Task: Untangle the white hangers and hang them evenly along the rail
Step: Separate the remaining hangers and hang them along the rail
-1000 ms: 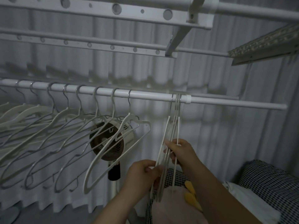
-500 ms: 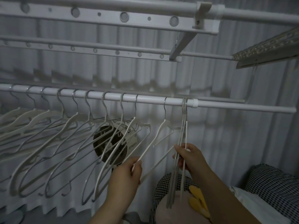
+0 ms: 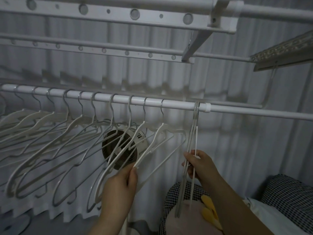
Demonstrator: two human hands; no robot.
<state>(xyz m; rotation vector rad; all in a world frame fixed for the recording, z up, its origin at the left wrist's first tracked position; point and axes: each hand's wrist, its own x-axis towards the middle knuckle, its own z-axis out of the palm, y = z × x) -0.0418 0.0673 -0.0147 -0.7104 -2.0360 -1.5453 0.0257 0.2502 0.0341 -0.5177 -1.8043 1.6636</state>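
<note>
A white rail [image 3: 237,110] runs across the view. Several white hangers [image 3: 55,138] hang spaced along its left part. The rightmost spaced hanger [image 3: 162,133] hangs by its hook left of a tight bundle [image 3: 192,141] of a few hangers at the rail's collar. My left hand [image 3: 120,185] pinches the lower arm of that separated hanger. My right hand [image 3: 199,165] grips the bundle partway down, holding it edge-on.
A round fan [image 3: 122,148] stands behind the hangers against pleated white curtains. More white bars and a bracket [image 3: 191,48] run overhead. Checked cushions [image 3: 291,199] and a soft toy with yellow parts [image 3: 210,209] lie below right.
My left hand has drawn one hanger out of the bundle and slid it left along the rail. My right hand has stayed on the bundle. The camera has shifted left.
</note>
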